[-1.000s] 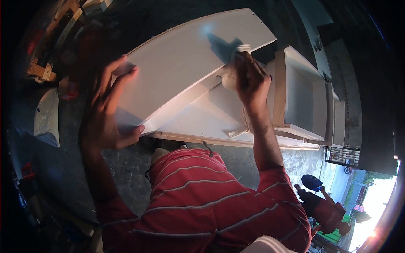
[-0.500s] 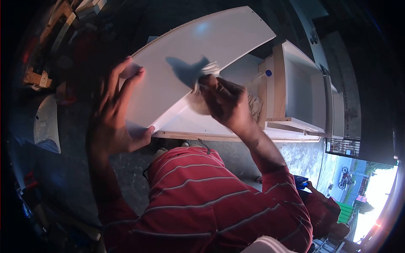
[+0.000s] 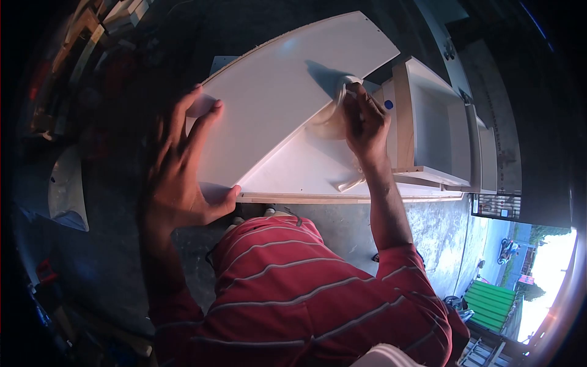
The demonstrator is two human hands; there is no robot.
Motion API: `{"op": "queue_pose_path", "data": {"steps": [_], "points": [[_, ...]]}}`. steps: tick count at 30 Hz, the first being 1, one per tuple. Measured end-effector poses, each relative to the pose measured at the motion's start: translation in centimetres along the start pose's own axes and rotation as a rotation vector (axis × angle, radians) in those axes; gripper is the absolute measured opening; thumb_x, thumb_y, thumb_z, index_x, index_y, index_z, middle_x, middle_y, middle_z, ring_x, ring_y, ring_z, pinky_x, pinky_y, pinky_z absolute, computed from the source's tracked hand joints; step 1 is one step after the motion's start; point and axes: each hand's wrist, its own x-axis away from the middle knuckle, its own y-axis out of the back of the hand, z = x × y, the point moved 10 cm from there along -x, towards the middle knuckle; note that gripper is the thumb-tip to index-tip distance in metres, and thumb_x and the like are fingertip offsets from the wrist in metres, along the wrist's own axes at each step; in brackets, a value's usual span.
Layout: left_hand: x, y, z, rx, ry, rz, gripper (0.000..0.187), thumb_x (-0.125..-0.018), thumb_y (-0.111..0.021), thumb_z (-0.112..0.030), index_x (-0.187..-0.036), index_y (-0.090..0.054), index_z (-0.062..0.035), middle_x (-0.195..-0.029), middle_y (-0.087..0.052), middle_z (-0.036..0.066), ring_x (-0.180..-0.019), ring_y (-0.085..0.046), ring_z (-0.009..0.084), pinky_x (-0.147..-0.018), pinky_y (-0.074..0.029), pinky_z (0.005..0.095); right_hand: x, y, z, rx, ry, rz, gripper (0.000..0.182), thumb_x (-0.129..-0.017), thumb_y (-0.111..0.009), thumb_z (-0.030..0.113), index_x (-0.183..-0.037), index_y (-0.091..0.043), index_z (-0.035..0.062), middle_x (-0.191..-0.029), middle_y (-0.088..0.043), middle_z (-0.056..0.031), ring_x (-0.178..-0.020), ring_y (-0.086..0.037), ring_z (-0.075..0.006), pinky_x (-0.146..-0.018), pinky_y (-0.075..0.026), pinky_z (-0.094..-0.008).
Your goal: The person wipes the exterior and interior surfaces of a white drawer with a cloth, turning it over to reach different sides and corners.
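Observation:
A long white panel (image 3: 281, 79) lies slanted over a white cabinet piece (image 3: 293, 171) with a wooden edge. My left hand (image 3: 180, 162) grips the panel's near left end, fingertips on its face and thumb at its lower corner. My right hand (image 3: 367, 119) is closed on a pale cloth (image 3: 330, 125), which touches the panel's lower long edge near its right part. A loose end of the cloth hangs over the white surface below. The shadow of hand and cloth falls on the panel.
An open white box section (image 3: 437, 122) with wooden edges stands to the right. Wood pieces (image 3: 92, 43) lie at the upper left, and a curved pale piece (image 3: 67, 186) is at the far left. A green corrugated panel (image 3: 489, 306) and a motorcycle (image 3: 506, 251) show outside at the right.
My right hand has moved right and up along the panel's edge with the cloth. My left hand and the panel's near end sit slightly further right. The person at the lower right is mostly out of sight.

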Motion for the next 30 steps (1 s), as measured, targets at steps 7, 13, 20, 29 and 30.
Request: {"op": "queue_pose_path", "data": {"steps": [7, 13, 20, 29, 30], "points": [[0.0, 0.1, 0.2, -0.019, 0.011, 0.013, 0.093, -0.057, -0.079, -0.029, -0.139, -0.044, -0.0026, -0.145, -0.034, 0.025, -0.128, -0.040, 0.0442, -0.104, -0.034, 0.0532, 0.1, 0.2, 2.6, -0.011, 0.112, -0.051, 0.023, -0.087, -0.066, 0.002, -0.110, -0.065, 0.0030, -0.079, -0.066, -0.0136, -0.060, -0.066, -0.0278, -0.051, -0.051, -0.0343], [-0.1, 0.1, 0.0, -0.036, 0.003, 0.012, 0.093, -0.055, -0.079, -0.028, -0.138, -0.045, -0.0025, -0.145, -0.034, 0.024, -0.127, -0.041, 0.0428, -0.103, -0.035, 0.0528, 2.1, -1.3, 5.4, 0.122, 0.280, 0.113, 0.014, -0.086, -0.062, -0.003, -0.100, -0.065, -0.0002, -0.076, -0.064, -0.0147, -0.062, -0.066, -0.0212, -0.054, -0.051, -0.0318], [0.1, 0.2, 0.2, -0.001, 0.027, 0.005, 0.094, -0.054, -0.079, -0.028, -0.138, -0.045, -0.0030, -0.145, -0.035, 0.024, -0.126, -0.041, 0.0426, -0.104, -0.035, 0.0527, 1.8, 7.4, -6.4, -0.227, -0.441, -0.336, 0.037, -0.101, -0.052, 0.034, -0.109, -0.064, 0.0000, -0.094, -0.063, -0.0045, -0.085, -0.055, -0.0121, -0.074, -0.045, -0.0265], [-0.1, 0.1, 0.1, -0.031, 0.032, 0.011, 0.094, -0.054, -0.079, -0.027, -0.138, -0.045, -0.0036, -0.145, -0.034, 0.024, -0.128, -0.041, 0.0430, -0.104, -0.035, 0.0537, -1.3, 1.6, 0.2, -0.047, -0.066, -0.083, 0.019, -0.088, -0.063, 0.005, -0.106, -0.067, -0.0012, -0.099, -0.069, -0.0166, -0.087, -0.068, -0.0304, -0.076, -0.054, -0.0371], [0.0, 0.1, 0.2, -0.014, 0.031, 0.003, 0.094, -0.054, -0.079, -0.028, -0.138, -0.045, -0.0037, -0.145, -0.034, 0.024, -0.129, -0.041, 0.0430, -0.104, -0.035, 0.0536, -1.0, 1.1, 2.0, 0.031, 0.076, -0.052, 0.022, -0.086, -0.064, 0.004, -0.107, -0.066, -0.0013, -0.101, -0.067, -0.0201, -0.091, -0.067, -0.0373, -0.077, -0.054, -0.0407]]}}
